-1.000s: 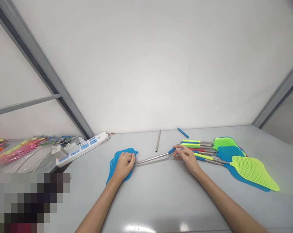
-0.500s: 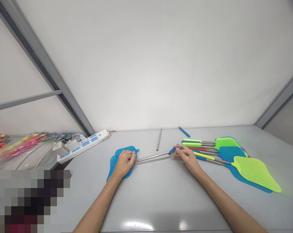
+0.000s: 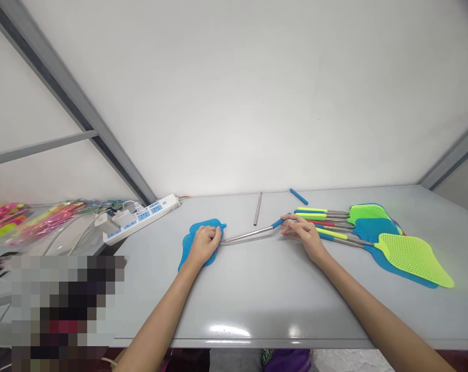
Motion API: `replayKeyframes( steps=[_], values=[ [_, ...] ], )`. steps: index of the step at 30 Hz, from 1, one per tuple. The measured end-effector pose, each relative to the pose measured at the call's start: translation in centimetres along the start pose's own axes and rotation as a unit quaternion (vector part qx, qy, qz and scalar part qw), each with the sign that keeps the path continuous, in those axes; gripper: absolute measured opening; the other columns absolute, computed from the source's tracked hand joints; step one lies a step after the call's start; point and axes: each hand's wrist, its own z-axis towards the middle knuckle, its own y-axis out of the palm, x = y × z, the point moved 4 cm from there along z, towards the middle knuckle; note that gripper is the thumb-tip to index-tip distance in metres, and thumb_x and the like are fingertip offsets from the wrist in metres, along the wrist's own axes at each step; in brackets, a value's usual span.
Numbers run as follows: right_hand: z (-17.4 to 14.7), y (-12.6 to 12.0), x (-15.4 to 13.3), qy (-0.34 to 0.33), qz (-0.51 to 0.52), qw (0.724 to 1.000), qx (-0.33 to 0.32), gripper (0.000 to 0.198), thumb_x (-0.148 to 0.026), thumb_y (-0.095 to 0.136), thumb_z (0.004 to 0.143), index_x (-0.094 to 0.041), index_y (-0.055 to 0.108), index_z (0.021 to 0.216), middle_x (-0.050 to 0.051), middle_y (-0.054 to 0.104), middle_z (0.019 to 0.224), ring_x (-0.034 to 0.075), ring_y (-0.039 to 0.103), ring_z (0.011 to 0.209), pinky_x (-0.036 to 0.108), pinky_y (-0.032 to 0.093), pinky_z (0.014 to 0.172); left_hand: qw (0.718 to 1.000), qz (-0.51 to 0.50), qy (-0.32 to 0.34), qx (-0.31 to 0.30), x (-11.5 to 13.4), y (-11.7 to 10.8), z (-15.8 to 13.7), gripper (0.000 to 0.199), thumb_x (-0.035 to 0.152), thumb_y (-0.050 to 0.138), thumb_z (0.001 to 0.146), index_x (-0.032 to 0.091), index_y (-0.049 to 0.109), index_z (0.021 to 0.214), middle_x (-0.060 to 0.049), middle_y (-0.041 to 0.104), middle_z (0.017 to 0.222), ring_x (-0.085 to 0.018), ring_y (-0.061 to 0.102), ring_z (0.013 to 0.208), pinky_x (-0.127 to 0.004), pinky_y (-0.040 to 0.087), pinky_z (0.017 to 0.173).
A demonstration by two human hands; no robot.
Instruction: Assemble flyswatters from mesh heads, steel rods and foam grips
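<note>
A slim metal rod (image 3: 249,235) lies across the middle of the table (image 3: 249,294), spanning the two hands, with a blue grip (image 3: 278,223) on its right end. The right hand (image 3: 304,236) pinches the far end of that grip between thumb and forefinger, the remaining fingers loosely bent; so light a hold probably serves to steer the grip along the rod's line. The left hand (image 3: 206,244) has its fingers curled in tightly where the rod's other end meets the lower blue swatter head (image 3: 185,249), apparently to brace that end; the joint itself is hidden. An upper blue swatter head (image 3: 200,225) lies partly under the same hand, its neck pointing right. Beyond the rod, a loose metal tube (image 3: 258,209) and a spare blue grip (image 3: 299,197) lie near the wall, within reach yet out of the hands' way. To the right, overlapping fly swatters (image 3: 414,258) in green, yellow and blue have their handles turned toward the right hand, which keeps the broad heads together at the outer side. To the left, a white power strip (image 3: 154,211) holds plugs and adapters; past it, clear plastic bags (image 3: 53,223) contain pink and other bright pieces, too blurred to identify.
</note>
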Motion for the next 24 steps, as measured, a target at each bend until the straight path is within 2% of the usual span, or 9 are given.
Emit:
replayKeyframes(
  steps=[5,13,19,24],
  values=[
    [-0.06,-0.2,-0.35,-0.01,-0.004,1.0,0.01,0.033,-0.043,0.05,0.071,-0.017,0.067,0.059,0.008,0.054,0.101,0.024,0.049,0.096,0.03,0.051,0.066,1.0,0.02,0.02,-0.004,0.04,-0.01,0.12,0.045,0.029,0.03,0.081,0.019,0.047,0.041,0.002,0.055,0.048,-0.012,0.051,0.053,-0.028,0.036,0.066],
    [-0.29,-0.17,-0.67,-0.02,-0.016,1.0,0.0,0.032,-0.04,0.049,0.073,-0.017,0.066,0.058,0.007,0.056,0.102,0.023,0.052,0.093,0.031,0.051,0.066,0.999,0.03,0.018,0.011,0.02,-0.01,0.05,0.045,0.029,0.03,0.081,0.019,0.047,0.041,0.001,0.057,0.051,-0.012,0.052,0.056,-0.027,0.036,0.066],
    [-0.22,-0.25,-0.35,-0.017,-0.015,1.0,-0.003,0.034,-0.042,0.048,0.073,-0.017,0.065,0.058,0.007,0.059,0.099,0.023,0.054,0.089,0.031,0.051,0.065,0.999,0.028,0.005,0.023,-0.14,-0.15,0.08,0.046,0.03,0.029,0.082,0.018,0.043,0.04,0.001,0.055,0.052,-0.012,0.051,0.056,-0.028,0.034,0.065],
    [-0.22,-0.35,-0.07,-0.005,-0.005,1.0,-0.001,0.033,-0.043,0.049,0.071,-0.018,0.066,0.059,0.006,0.06,0.098,0.023,0.054,0.09,0.03,0.051,0.063,1.0,0.007,-0.02,-0.001,-0.37,0.12,0.08,0.044,0.032,0.029,0.081,0.018,0.044,0.042,0.0,0.055,0.055,-0.013,0.052,0.061,-0.028,0.034,0.068]
  ],
)
